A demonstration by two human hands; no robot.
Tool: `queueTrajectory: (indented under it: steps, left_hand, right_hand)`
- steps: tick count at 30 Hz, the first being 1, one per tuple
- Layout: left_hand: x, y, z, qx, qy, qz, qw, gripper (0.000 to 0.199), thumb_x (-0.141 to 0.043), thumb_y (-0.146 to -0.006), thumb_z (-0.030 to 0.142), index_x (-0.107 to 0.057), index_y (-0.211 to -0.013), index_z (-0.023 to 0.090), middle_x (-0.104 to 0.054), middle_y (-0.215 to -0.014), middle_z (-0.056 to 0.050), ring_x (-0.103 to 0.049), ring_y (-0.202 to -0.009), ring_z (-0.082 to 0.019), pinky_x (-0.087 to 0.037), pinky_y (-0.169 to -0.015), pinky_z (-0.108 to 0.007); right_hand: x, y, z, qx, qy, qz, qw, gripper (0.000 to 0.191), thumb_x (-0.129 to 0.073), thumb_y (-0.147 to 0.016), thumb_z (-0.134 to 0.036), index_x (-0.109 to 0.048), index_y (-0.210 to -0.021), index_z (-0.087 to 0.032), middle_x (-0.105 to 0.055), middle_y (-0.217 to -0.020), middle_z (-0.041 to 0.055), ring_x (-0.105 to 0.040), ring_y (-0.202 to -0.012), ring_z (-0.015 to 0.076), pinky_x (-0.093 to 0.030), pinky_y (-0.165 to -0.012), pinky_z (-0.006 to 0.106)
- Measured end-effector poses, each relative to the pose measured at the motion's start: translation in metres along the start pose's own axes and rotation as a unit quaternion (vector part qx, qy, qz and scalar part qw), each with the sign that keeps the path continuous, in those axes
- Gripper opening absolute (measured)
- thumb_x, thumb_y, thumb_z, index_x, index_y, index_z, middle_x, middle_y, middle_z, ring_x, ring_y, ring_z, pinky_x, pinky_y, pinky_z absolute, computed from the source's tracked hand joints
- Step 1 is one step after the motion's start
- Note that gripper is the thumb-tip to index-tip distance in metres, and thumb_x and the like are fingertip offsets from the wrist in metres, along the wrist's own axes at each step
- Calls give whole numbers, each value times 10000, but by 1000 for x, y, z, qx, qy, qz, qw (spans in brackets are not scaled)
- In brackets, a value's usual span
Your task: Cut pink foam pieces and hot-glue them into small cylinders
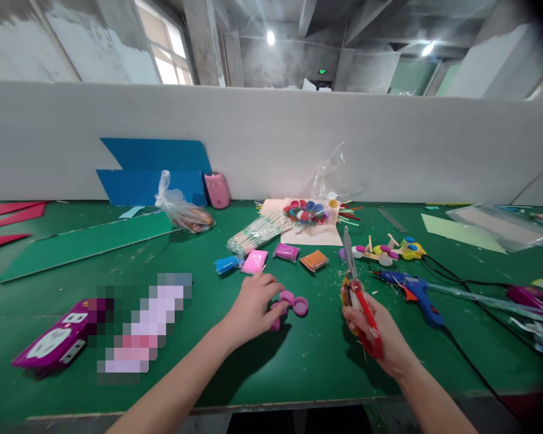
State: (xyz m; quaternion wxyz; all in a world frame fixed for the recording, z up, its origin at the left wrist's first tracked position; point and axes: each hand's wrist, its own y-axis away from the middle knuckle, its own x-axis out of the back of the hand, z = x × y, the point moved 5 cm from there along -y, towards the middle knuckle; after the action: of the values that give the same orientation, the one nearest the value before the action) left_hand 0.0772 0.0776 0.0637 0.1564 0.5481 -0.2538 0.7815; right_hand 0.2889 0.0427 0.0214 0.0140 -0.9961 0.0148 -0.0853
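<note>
Clasps red-handled scissors (352, 268) in the right grip (387, 330), handles wrapped by the fingers, with narrow grey metal blades beyond the knuckles. Curls the left grip (252, 306), fingers bent, over small pink caps (300, 307), smooth, round and shallow; cannot tell whether pinching one. Just right of the left grip, one cap hollow side up, with a raised rim.

Beyond the left grip, a row of soft, pillow-like packets in shiny clear film: a blue packet (227, 264), a pink packet (254, 261), a magenta packet (286, 252) and, toward the right grip, an orange packet (314, 260). Past these, a bundle of thin sticks (260, 234) in crinkled clear plastic. Farther out, between both grips, glossy multicoloured caps (308, 214), in or under clear film, cannot tell which, on pale peach paper (314, 237).

Far beyond the left grip and to its left, a knotted plastic bag (185, 211), filmy and wrinkled, with brown contents too unclear to name; near it, a rounded pink canister (217, 190). Well left of the left grip, a glossy purple case (67, 334).

Just beyond the right grip, little figures (389, 248) of bright caps and pale flat sticks. Right of the right grip, a blue plastic glue gun (411, 292) with an orange trigger, flat on the smooth green bench (317, 374).
</note>
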Motion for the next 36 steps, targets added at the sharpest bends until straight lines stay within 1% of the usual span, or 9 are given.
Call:
queueTrajectory:
  steps: [5,8,11,14,18,23,28,33,36]
  left_hand:
    - [-20,5,11,-25,15,-14,999,558,-545,-674,452,-437,-1166,211,-486,-1161,-111,-414,-1061,-279,-330,-854,-409]
    - [-36,8,7,-10,13,-7,1000,452,-463,-766,341,-413,-1183,172,-463,-1186,-133,-397,-1086,-266,-319,-877,-412]
    - [-48,8,1,8,8,1,1000,312,-373,-820,254,-479,-1097,157,-518,-1093,-127,-447,-1004,-248,-346,-835,-406]
    - [-53,3,-5,18,-1,7,1000,267,-334,-837,234,-535,-992,150,-558,-985,-121,-479,-909,-241,-371,-773,-396]
    - [-52,-12,-12,9,-16,16,1000,305,-300,-853,255,-503,-1062,163,-566,-883,-100,-484,-818,-229,-380,-704,-374]
    - [-53,-40,-23,-17,-23,30,999,334,-340,-839,261,-460,-1136,165,-562,-900,-102,-469,-832,-232,-363,-726,-377]
    - [-59,-60,-31,-19,-1,44,999,364,-384,-814,240,-449,-1165,168,-563,-932,-119,-474,-870,-251,-348,-743,-401]
    - [-49,-56,-27,-9,74,60,995,487,-517,-732,315,-425,-1196,197,-538,-1031,-123,-439,-985,-281,-306,-827,-454]
    - [-37,-43,-17,19,152,81,985,508,-560,-693,340,-455,-1169,198,-471,-1158,-130,-339,-1112,-305,-207,-918,-489]
  right_hand:
    - [-24,-15,6,8,47,8,999,276,-596,-676,-362,-490,-855,-181,-592,-730,26,-577,-626,173,-460,-539,258]
    - [-43,-21,2,26,99,-12,995,290,-646,-613,-298,-497,-841,-199,-609,-722,4,-571,-622,177,-446,-554,261]
    - [-59,-25,-2,42,150,-16,988,274,-633,-593,-227,-519,-841,-209,-621,-766,9,-573,-679,199,-419,-594,274]
    - [-66,-30,0,45,186,-2,981,255,-594,-605,-199,-533,-853,-212,-627,-794,24,-574,-714,218,-400,-613,289]
    - [-58,-32,3,40,193,24,980,282,-582,-617,-214,-505,-888,-205,-624,-787,20,-579,-698,205,-415,-604,277]
    - [-37,-25,1,26,175,62,982,188,-571,-651,-270,-486,-802,-199,-600,-641,-15,-555,-539,155,-428,-499,232]
    - [-28,-23,0,20,156,84,984,215,-594,-659,-304,-490,-810,-192,-600,-649,-6,-558,-539,150,-439,-493,227]
    - [-29,-25,4,24,135,72,988,231,-616,-656,-309,-492,-812,-193,-603,-657,-6,-559,-538,149,-450,-497,230]
    - [-30,-25,5,33,121,65,990,241,-628,-649,-304,-500,-820,-191,-601,-654,-4,-557,-538,150,-452,-496,231]
